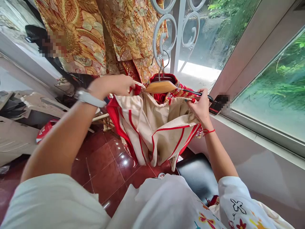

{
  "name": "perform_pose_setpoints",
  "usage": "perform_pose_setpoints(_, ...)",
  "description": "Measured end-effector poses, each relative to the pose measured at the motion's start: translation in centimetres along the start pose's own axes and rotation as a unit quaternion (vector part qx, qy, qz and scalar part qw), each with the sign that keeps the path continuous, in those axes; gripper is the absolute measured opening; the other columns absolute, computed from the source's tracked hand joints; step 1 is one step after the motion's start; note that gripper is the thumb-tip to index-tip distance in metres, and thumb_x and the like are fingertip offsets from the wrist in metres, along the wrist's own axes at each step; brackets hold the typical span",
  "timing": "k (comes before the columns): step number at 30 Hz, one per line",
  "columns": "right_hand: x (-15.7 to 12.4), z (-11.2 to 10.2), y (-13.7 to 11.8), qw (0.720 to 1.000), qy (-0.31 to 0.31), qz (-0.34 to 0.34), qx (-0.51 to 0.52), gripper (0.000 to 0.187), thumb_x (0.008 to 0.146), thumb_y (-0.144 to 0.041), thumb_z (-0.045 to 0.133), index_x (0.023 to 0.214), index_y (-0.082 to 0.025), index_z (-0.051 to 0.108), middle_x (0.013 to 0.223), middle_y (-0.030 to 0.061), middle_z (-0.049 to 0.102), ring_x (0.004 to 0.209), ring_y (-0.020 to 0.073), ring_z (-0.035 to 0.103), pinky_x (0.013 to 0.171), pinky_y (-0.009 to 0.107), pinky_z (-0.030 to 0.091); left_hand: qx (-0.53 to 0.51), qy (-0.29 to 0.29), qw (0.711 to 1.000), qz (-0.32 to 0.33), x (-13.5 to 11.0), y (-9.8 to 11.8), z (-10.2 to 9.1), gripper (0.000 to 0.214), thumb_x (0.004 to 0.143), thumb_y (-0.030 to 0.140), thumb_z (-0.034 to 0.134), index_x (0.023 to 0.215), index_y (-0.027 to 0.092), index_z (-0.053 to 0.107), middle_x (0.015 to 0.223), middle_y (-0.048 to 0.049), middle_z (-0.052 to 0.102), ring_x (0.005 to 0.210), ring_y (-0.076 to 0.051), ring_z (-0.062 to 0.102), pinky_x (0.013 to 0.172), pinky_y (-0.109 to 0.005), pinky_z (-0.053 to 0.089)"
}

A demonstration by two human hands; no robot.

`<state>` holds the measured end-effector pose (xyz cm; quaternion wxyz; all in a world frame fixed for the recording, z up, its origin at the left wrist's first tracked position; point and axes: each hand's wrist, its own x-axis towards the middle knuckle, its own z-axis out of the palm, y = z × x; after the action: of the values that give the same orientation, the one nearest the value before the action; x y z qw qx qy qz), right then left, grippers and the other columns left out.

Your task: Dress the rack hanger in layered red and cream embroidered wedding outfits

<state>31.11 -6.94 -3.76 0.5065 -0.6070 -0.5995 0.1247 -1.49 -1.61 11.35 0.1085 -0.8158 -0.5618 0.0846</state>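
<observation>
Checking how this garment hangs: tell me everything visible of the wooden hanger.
The wooden hanger is flat and honey-coloured, with a smooth, polished look. Its thin metal hook is looped on the white scrollwork grille. Its body sits within the collar of the red-and-cream garment, tilted slightly down to the right. A slender black bar runs on from its right end, just above the right hand; whether it belongs to the hanger cannot be told. The left hand grips cloth by its left end.
</observation>
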Motion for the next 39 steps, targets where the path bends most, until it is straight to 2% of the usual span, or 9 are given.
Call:
perform_pose_setpoints(2, 0.0, 0.4, 0.0, 1.000, 0.001, 0.001, 0.009, 0.059, 0.072, -0.032, 0.063, 0.125, -0.020, 0.042, 0.087, 0.0042, 0.065, 0.077, 0.0226, 0.060, 0.073, 0.037, 0.050, 0.008, -0.059, 0.998, 0.009, -0.5, 3.5, 0.3, 0.023, 0.075, 0.011, 0.069, 0.096, 0.004, 0.073, 0.087, -0.0059, 0.072, 0.095, -0.027, 0.073, 0.089, -0.035, 0.051)
perform_pose_setpoints(5, 0.1, 0.4, 0.0, 1.000, -0.006, 0.002, 0.024, 0.062, 0.071, -0.029, 0.063, 0.128, -0.018, 0.043, 0.084, 0.0029, 0.063, 0.073, 0.0215, 0.059, 0.072, 0.037, 0.051, -0.010, 0.000, 0.999, -0.036, -1.2, 6.2, 2.2, 0.023, 0.087, 0.018, 0.062, 0.105, 0.008, 0.071, 0.100, -0.0133, 0.071, 0.106, -0.033, 0.070, 0.094, -0.040, 0.052)
perform_pose_setpoints(8, -0.1, -0.8, 0.8, 0.999, -0.019, 0.005, 0.049, 0.070, 0.071, -0.031, 0.065, 0.135, -0.017, 0.041, 0.084, 0.0021, 0.064, 0.070, 0.0200, 0.061, 0.071, 0.037, 0.052, -0.022, 0.064, 0.997, -0.044, -1.6, 6.1, 4.4, 0.030, 0.098, 0.022, 0.045, 0.113, 0.010, 0.068, 0.108, -0.0164, 0.070, 0.108, -0.033, 0.068, 0.092, -0.042, 0.053)
perform_pose_setpoints(14, 0.2, -5.8, 4.9, 0.992, 0.015, 0.067, 0.106, 0.106, 0.061, -0.041, 0.079, 0.154, -0.020, 0.033, 0.113, 0.0105, 0.066, 0.070, 0.0184, 0.064, 0.064, 0.034, 0.054, -0.004, 0.074, 0.997, -0.004, -1.3, 5.1, 6.1, 0.036, 0.103, 0.026, 0.036, 0.119, 0.013, 0.064, 0.113, -0.0157, 0.067, 0.106, -0.031, 0.069, 0.087, -0.038, 0.053)
perform_pose_setpoints(19, 4.1, -9.5, 3.5, 0.987, -0.063, 0.110, 0.097, 0.065, 0.061, -0.039, 0.079, 0.121, -0.014, 0.069, 0.084, 0.0078, 0.070, 0.065, 0.0203, 0.061, 0.062, 0.037, 0.054, 0.002, 0.077, 0.997, 0.000, -1.1, 5.8, 6.5, 0.036, 0.102, 0.024, 0.035, 0.122, 0.012, 0.063, 0.113, -0.0170, 0.067, 0.101, -0.031, 0.070, 0.083, -0.038, 0.054)
perform_pose_setpoints(23, 6.5, -11.1, -0.2, 0.991, -0.094, 0.083, 0.043, 0.029, 0.065, -0.029, 0.074, 0.092, -0.017, 0.077, 0.073, 0.0054, 0.068, 0.066, 0.0203, 0.061, 0.067, 0.038, 0.053, -0.011, 0.080, 0.997, -0.006, -1.5, 6.6, 6.8, 0.038, 0.102, 0.021, 0.032, 0.122, 0.010, 0.063, 0.115, -0.0191, 0.066, 0.103, -0.031, 0.070, 0.083, -0.039, 0.054)
perform_pose_setpoints(31, 5.5, -8.2, -0.7, 0.983, 0.058, -0.046, -0.170, 0.028, 0.077, -0.021, 0.060, 0.099, -0.017, 0.077, 0.077, 0.0089, 0.067, 0.078, 0.0245, 0.062, 0.079, 0.042, 0.051, -0.092, 0.109, 0.990, 0.015, -0.9, 5.6, 7.3, 0.034, 0.100, 0.022, 0.037, 0.117, 0.012, 0.065, 0.115, -0.0158, 0.064, 0.112, -0.028, 0.065, 0.098, -0.039, 0.052)
perform_pose_setpoints(35, 6.0, -7.4, 0.5, 0.974, 0.077, -0.063, -0.205, 0.028, 0.079, -0.021, 0.057, 0.099, -0.016, 0.076, 0.083, 0.0116, 0.070, 0.082, 0.0265, 0.063, 0.080, 0.041, 0.050, -0.217, 0.221, 0.951, 0.009, -1.3, 5.5, 9.5, 0.029, 0.096, 0.034, 0.051, 0.113, 0.016, 0.067, 0.137, -0.0144, 0.053, 0.116, -0.026, 0.063, 0.102, -0.038, 0.053)
perform_pose_setpoints(39, 6.7, -6.9, 1.4, 0.965, 0.092, -0.064, -0.237, 0.029, 0.080, -0.021, 0.053, 0.097, -0.016, 0.076, 0.080, 0.0112, 0.071, 0.076, 0.0258, 0.064, 0.074, 0.038, 0.049, -0.323, 0.441, 0.836, -0.053, -1.7, 6.6, 11.3, 0.033, 0.093, 0.030, 0.054, 0.122, 0.019, 0.064, 0.144, -0.0140, 0.048, 0.112, -0.025, 0.065, 0.096, -0.039, 0.056)
